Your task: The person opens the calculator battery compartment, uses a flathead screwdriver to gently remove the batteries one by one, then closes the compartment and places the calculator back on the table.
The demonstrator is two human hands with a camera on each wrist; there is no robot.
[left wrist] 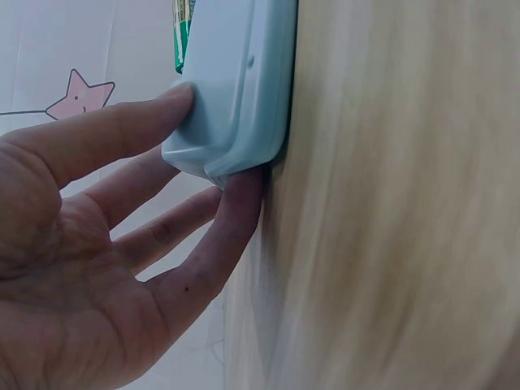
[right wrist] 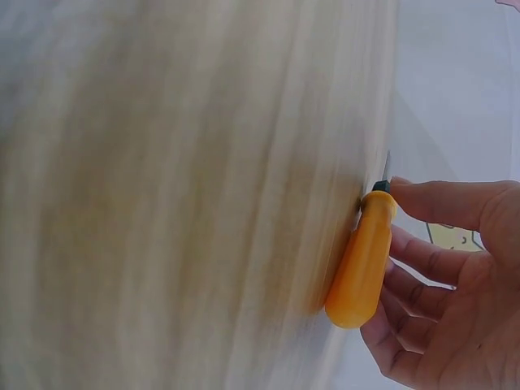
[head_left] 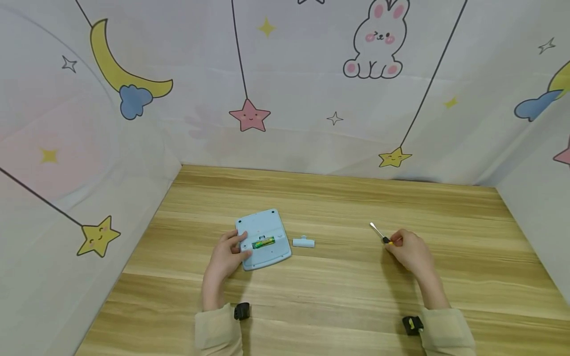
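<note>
A flat light blue battery-powered device [head_left: 262, 225] lies with its back face up on the table. Its battery bay is uncovered, and a green battery [head_left: 263, 243] sits inside. My left hand [head_left: 227, 252] grips the device's left edge; in the left wrist view its thumb [left wrist: 154, 118] presses on the back face and a finger reaches under the rim. Just right of the device is its small light blue battery cover [head_left: 304, 243]. Farther right, my right hand [head_left: 409, 249] pinches a screwdriver [right wrist: 361, 264] with a yellow handle near the dark collar. The metal blade points up and left, away from me.
The wood-grain table [head_left: 338, 296] runs back to a white cloth wall [head_left: 303, 143] printed with stars, a moon and a rabbit. Similar cloth rises at the left and right sides. Black wrist straps [head_left: 242, 311] sit at both sleeve cuffs.
</note>
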